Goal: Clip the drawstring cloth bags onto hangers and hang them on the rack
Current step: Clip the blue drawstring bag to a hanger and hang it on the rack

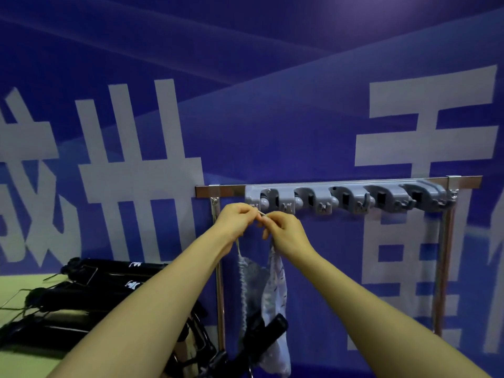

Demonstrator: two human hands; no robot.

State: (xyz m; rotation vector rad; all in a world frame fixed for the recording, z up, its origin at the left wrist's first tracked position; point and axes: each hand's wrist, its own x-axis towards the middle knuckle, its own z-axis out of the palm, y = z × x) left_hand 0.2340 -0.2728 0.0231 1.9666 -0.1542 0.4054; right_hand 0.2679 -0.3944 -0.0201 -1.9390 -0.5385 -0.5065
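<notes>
A pale patterned drawstring cloth bag (274, 293) hangs by its cord below my hands, in front of the rack's left end. My left hand (236, 218) and my right hand (283, 227) meet just under the leftmost hook and both pinch the thin drawstring between their fingertips. The rack (343, 196) is a grey plastic hook strip on a metal rail with two upright posts. A black clip hanger (268, 336) lies tilted below the bag, and the bag's lower part drapes over it.
Several black hangers (90, 293) lie piled on a green table (16, 285) at the left. A blue banner wall (272, 118) with large white characters stands right behind the rack. The other hooks on the strip hold nothing.
</notes>
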